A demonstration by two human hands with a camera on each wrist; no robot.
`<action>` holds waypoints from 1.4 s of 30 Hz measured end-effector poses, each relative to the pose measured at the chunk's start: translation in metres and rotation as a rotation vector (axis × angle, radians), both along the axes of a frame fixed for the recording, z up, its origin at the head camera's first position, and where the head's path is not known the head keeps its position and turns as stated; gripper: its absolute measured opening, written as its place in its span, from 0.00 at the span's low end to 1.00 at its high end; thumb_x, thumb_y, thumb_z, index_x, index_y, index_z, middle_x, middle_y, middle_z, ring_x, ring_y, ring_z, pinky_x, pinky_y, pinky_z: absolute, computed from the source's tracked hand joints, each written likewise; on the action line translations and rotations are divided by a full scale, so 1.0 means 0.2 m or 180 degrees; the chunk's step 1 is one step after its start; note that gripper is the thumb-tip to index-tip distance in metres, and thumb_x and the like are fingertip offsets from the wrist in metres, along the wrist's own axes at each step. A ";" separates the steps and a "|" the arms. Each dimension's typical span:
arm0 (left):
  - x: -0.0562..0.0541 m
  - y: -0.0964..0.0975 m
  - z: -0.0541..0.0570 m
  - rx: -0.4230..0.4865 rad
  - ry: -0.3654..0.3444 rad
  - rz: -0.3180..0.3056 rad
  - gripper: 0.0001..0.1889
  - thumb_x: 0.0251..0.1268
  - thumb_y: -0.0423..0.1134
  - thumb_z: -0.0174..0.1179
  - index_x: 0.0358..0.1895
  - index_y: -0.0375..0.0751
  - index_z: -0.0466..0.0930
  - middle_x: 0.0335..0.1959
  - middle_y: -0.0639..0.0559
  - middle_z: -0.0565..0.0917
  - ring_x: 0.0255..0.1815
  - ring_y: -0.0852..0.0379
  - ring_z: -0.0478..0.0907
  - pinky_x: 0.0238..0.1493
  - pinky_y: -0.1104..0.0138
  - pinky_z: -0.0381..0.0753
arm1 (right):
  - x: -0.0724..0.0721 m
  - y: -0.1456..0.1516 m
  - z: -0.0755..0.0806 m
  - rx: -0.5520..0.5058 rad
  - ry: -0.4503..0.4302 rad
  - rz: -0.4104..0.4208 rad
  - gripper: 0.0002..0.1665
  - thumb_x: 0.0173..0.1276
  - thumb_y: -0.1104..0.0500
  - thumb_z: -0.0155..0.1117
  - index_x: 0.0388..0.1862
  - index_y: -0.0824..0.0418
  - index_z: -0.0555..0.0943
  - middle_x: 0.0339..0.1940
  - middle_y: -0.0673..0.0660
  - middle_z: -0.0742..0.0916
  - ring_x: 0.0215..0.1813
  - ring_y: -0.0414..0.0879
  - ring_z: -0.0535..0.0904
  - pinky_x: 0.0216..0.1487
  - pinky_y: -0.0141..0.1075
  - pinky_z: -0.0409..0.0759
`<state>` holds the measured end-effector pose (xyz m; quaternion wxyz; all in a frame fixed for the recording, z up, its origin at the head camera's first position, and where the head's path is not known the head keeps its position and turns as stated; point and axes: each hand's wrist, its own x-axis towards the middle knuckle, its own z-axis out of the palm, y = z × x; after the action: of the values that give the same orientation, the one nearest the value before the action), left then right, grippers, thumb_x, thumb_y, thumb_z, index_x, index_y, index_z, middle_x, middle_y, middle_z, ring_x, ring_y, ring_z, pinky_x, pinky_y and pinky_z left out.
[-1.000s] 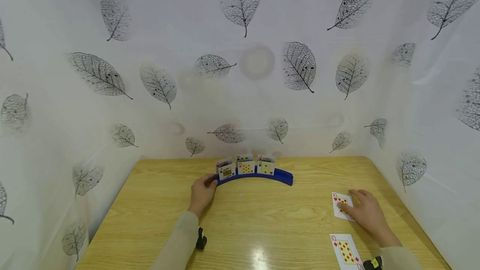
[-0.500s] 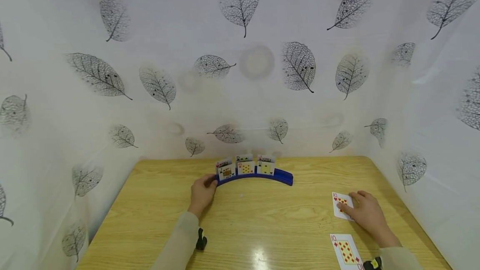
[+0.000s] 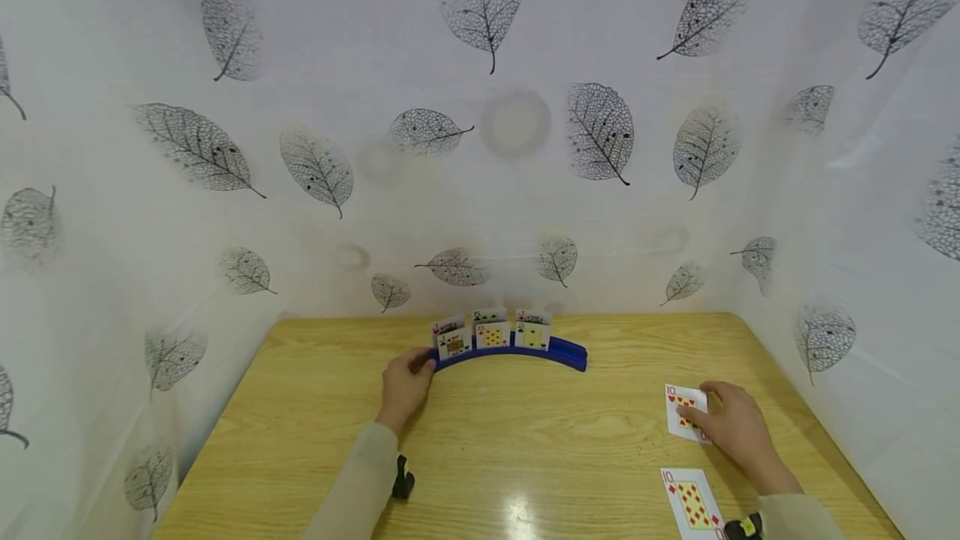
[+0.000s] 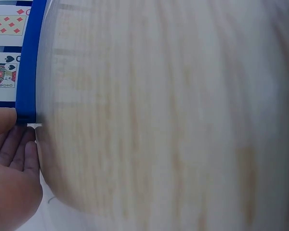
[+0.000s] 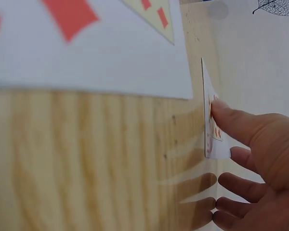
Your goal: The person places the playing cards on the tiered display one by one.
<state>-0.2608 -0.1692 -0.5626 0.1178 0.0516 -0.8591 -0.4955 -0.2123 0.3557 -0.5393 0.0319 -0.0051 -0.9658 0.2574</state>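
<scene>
My left hand grips the left end of a curved blue card holder; in the left wrist view the thumb presses on the end of its rail. Two rows of playing cards stand in the holder, a queen of spades and a diamond card among the front ones. At the right, my right hand has its thumb on the face of a ten of hearts, index finger at the card's edge, pinching it. The other fingers touch the table in the right wrist view. Whether the card is lifted, I cannot tell.
A ten of diamonds lies face up nearer the front, beside the right wrist. The wooden table reaches back to white leaf-patterned cloth that hangs around it. The holder's right end bears no card.
The index finger of my right hand has drawn in slightly towards the edge of the ten of hearts. My left hand and the card holder have stayed in place.
</scene>
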 end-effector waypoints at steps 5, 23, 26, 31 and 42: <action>0.00 0.00 0.01 -0.0005 0.0026 -0.0003 0.14 0.74 0.31 0.63 0.58 0.33 0.86 0.56 0.35 0.89 0.57 0.38 0.86 0.61 0.46 0.85 | 0.00 -0.01 -0.01 -0.0122 0.0230 -0.0073 0.33 0.69 0.57 0.74 0.61 0.79 0.76 0.56 0.80 0.83 0.58 0.77 0.78 0.58 0.68 0.76; 0.00 0.01 0.02 0.0041 -0.0015 0.0005 0.14 0.74 0.31 0.63 0.59 0.33 0.86 0.57 0.35 0.88 0.58 0.37 0.86 0.62 0.46 0.85 | 0.01 -0.07 0.03 -0.0990 0.0246 -0.0219 0.19 0.77 0.64 0.65 0.62 0.72 0.80 0.49 0.67 0.87 0.41 0.35 0.83 0.36 0.26 0.84; 0.01 0.01 0.03 0.0024 -0.0016 -0.0002 0.15 0.74 0.32 0.63 0.59 0.33 0.86 0.57 0.35 0.88 0.58 0.38 0.86 0.62 0.46 0.85 | 0.00 -0.10 0.04 -0.1147 0.0300 -0.0158 0.18 0.78 0.64 0.64 0.61 0.73 0.80 0.49 0.68 0.87 0.39 0.24 0.78 0.35 0.28 0.85; 0.01 0.01 0.03 -0.0001 -0.0004 -0.0009 0.15 0.75 0.31 0.63 0.60 0.33 0.86 0.57 0.34 0.88 0.59 0.37 0.86 0.62 0.46 0.85 | -0.03 -0.14 0.09 -0.1178 0.0480 -0.0037 0.16 0.78 0.64 0.64 0.59 0.73 0.80 0.49 0.70 0.87 0.39 0.22 0.77 0.36 0.27 0.85; 0.02 0.02 0.03 0.0003 0.0013 -0.0008 0.15 0.74 0.31 0.63 0.60 0.32 0.85 0.58 0.34 0.88 0.58 0.36 0.85 0.61 0.46 0.85 | -0.09 -0.24 0.16 -0.1429 0.0554 0.0061 0.17 0.78 0.65 0.64 0.61 0.74 0.80 0.51 0.72 0.86 0.41 0.21 0.78 0.39 0.33 0.90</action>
<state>-0.2577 -0.1660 -0.5574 0.1189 0.0496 -0.8586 -0.4962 -0.2312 0.3076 -0.5079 0.1106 0.0193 -0.8780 0.4654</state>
